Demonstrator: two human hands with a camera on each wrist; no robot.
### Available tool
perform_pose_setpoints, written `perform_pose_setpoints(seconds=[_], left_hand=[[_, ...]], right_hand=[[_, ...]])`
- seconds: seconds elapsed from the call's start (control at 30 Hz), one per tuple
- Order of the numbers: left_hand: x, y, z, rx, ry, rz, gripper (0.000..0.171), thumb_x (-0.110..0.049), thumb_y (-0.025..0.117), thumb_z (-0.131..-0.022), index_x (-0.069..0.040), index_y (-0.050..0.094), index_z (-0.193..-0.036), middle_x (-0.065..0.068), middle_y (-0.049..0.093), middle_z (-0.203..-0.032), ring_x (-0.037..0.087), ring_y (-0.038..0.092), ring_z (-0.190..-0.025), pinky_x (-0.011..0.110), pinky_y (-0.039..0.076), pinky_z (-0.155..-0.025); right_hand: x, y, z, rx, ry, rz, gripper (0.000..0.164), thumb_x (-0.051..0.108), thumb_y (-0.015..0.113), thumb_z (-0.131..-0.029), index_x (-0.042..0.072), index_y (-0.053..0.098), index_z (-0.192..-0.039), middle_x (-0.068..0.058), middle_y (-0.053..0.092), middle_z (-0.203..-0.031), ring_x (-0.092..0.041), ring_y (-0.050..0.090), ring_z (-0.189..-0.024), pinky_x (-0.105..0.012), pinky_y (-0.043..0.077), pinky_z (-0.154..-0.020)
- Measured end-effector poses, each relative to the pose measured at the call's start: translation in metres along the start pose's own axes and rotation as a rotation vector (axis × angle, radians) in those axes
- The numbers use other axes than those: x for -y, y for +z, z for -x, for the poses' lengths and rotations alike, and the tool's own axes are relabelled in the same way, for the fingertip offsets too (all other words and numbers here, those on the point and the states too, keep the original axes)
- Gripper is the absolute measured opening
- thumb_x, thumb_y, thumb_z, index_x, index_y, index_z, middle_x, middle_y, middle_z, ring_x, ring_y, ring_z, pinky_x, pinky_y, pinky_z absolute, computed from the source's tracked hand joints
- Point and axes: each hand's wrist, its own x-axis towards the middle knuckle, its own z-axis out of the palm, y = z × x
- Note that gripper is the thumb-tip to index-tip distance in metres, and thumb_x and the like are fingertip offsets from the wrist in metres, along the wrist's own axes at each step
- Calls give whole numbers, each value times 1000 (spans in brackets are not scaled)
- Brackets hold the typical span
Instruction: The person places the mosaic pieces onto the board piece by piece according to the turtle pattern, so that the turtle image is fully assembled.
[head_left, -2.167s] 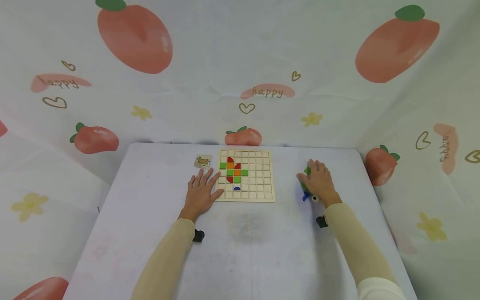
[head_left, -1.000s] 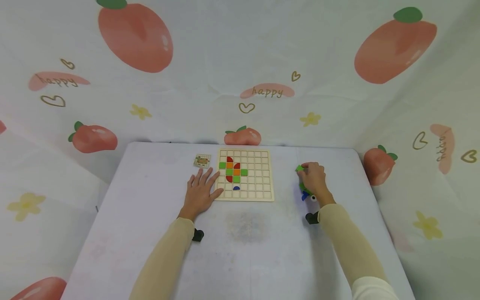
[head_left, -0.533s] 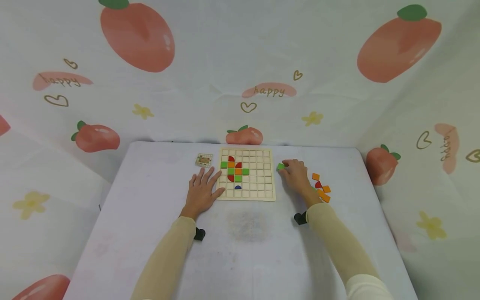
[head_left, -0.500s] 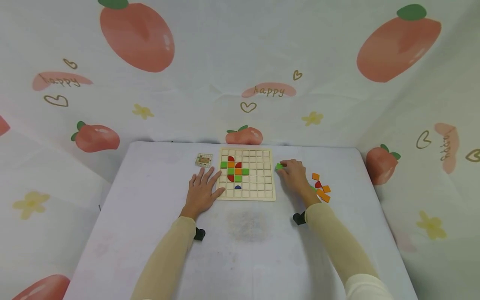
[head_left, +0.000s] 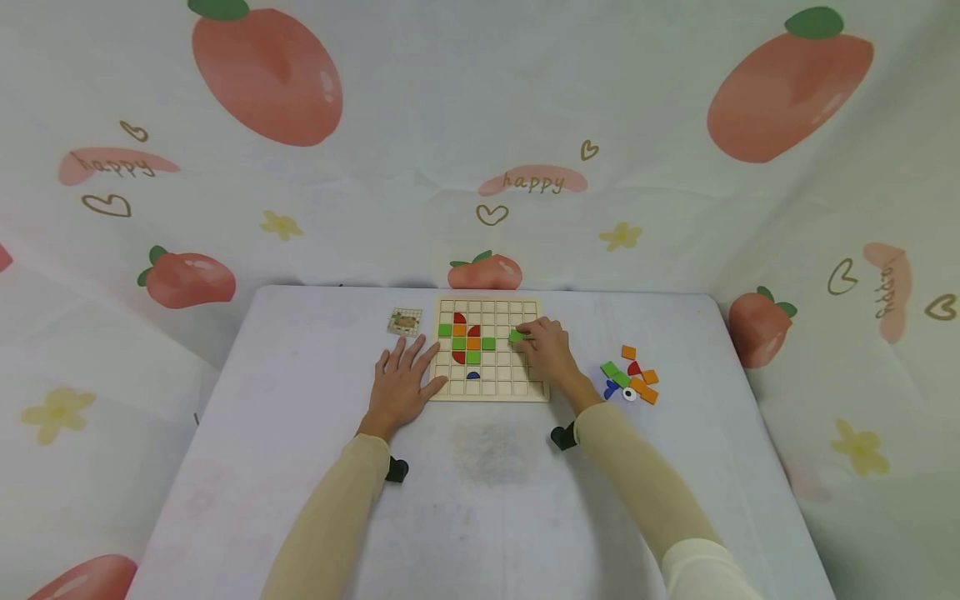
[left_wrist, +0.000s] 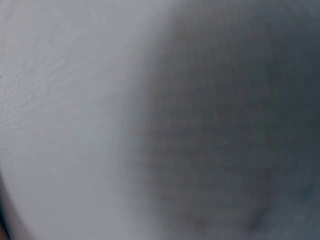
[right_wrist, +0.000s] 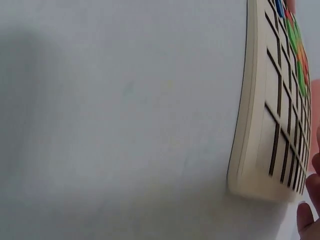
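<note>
A wooden grid board [head_left: 502, 392] lies on the white table with several red, orange and green pieces set in its left half, plus a blue half-round piece [head_left: 473, 375] lower down. My right hand [head_left: 550, 352] is over the board's right side and pinches a green square tile [head_left: 517, 336] between thumb and fingers. My left hand [head_left: 399, 390] rests flat with fingers spread, its thumb and index fingertips at the board's left edge. The right wrist view shows the board's corner [right_wrist: 260, 180] and some fingertips [right_wrist: 312, 190] at the right edge. The left wrist view is only a blur.
On the right of the table lies a loose group of pieces: orange squares [head_left: 628, 352], green squares [head_left: 609, 368], a red piece [head_left: 634, 367], blue pieces [head_left: 611, 389] and a white round piece with a black dot [head_left: 629, 394]. A small picture card [head_left: 405, 322] lies left of the board.
My right hand took up a green tile from the pieces on the right and moved left with it to over the board. The loose pieces came into view. My left hand stayed put.
</note>
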Motion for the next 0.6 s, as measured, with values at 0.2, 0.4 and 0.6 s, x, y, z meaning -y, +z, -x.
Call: perform_pose_setpoints(seconds=[0.2,0.4,0.6], left_hand=[[1,3,-1,2,-3,-10,73,-69,39,-100,-36,21,-163,-1,14,-174,33,4,-162,62,10,-126],[0,1,-1,1,-1,-3,74,-69,39,-100,-36,21,-163,-1,14,-174,32,3,-162,62,11,-126],[0,0,0,4,0,0,73,-69,40,-100,-36,21,-163,-1,15,-174,33,3,-162,62,11,-126]], right_hand=[[9,12,-4,50,-17,-74,35,29,70,-98,11,70,-128,-11,63,-119,-32,52,-109,-52,41,-101],[10,14,-5,59,54,-146,33,25,69,-99,11,69,-128,-13,63,-121,-33,54,-116,-54,38,-109],[9,13,-5,98,52,-132,31,25,68,-99,13,70,-127,-12,63,-123,-31,54,-115,-48,42,-106]])
